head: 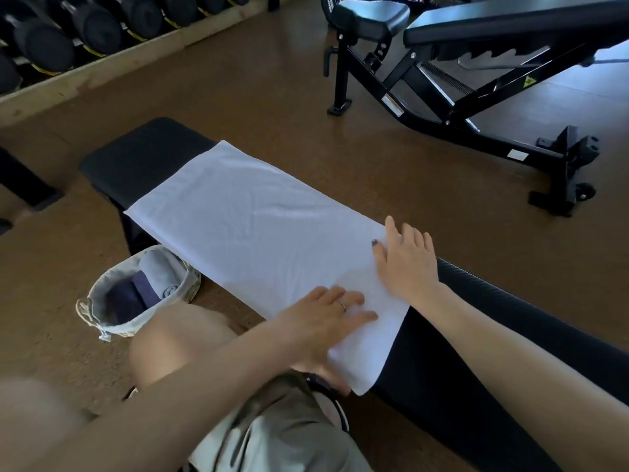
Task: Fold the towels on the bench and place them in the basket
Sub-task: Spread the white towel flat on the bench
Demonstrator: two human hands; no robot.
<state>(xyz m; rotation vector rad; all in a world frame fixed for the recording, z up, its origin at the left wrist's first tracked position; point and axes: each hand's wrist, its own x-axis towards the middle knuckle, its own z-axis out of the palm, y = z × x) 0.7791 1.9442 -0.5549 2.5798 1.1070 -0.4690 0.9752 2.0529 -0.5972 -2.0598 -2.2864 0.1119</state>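
Observation:
A white towel (258, 226) lies spread flat along the black flat bench (143, 158), its near end hanging slightly over the front edge. My left hand (323, 318) rests palm-down on the towel's near corner, thumb curled under the hanging edge. My right hand (408, 260) lies flat with fingers spread on the towel's far right corner. On the floor beside the bench stands a woven basket (102, 311) with a light lining, holding a grey rolled towel (160, 270) and dark folded towels (132, 294).
An adjustable black incline bench (476, 63) stands on the brown floor at the back right. A rack of dark dumbbells (85, 32) runs along the back left behind a wooden border. My bare knee (177, 338) is between basket and bench.

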